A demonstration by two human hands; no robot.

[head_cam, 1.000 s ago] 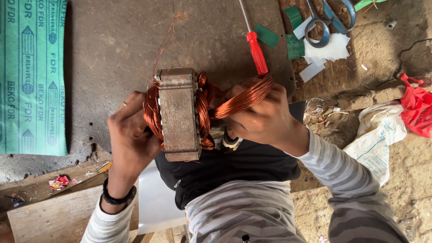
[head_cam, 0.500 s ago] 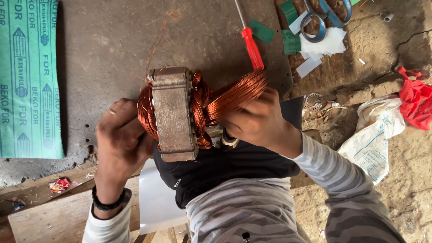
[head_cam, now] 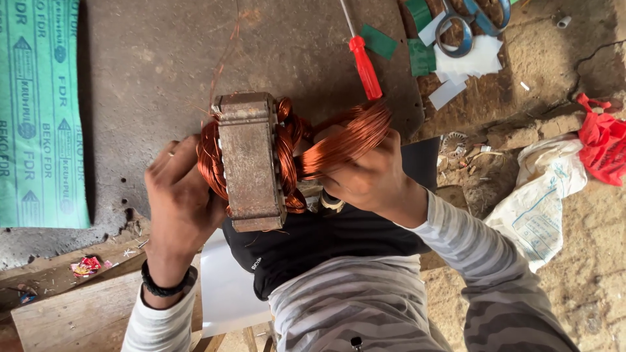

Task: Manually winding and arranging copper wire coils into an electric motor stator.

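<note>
The motor stator (head_cam: 250, 160) had been tilted slightly since the earlier frame, steadied above the dark work surface (head_cam: 150, 78) by the left hand (head_cam: 179, 202); a copper coil bundle (head_cam: 345, 137), partly drawn out, was clasped in the right hand (head_cam: 368, 179), other windings remaining seated.

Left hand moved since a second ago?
Yes. The left hand slid down the motor stator, from beside its upper half to its lower half.

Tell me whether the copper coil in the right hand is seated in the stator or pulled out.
Partly out. The coil loops clear of the stator, gripped by the right hand; its near end still runs in.
</note>
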